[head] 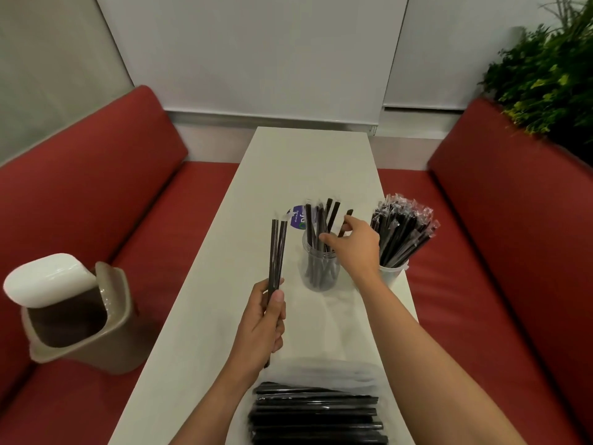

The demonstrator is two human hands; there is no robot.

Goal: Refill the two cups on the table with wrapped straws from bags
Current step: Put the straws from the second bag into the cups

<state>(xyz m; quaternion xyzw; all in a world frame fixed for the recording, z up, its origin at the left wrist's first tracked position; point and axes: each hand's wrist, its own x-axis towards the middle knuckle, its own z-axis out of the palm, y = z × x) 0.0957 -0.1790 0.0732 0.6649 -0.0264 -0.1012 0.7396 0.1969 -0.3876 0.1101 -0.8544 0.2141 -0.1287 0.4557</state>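
A clear cup stands mid-table, partly filled with several black wrapped straws. To its right a white cup is packed full of wrapped straws. My left hand holds two black wrapped straws upright, left of the clear cup. My right hand reaches over the clear cup's rim, fingers pinched on one straw standing in it. An open bag of black straws lies at the table's near edge.
The white table runs between two red bench seats. A beige bin with a white swing lid sits on the left seat. A green plant stands at the right. A purple-labelled wrapper lies behind the clear cup.
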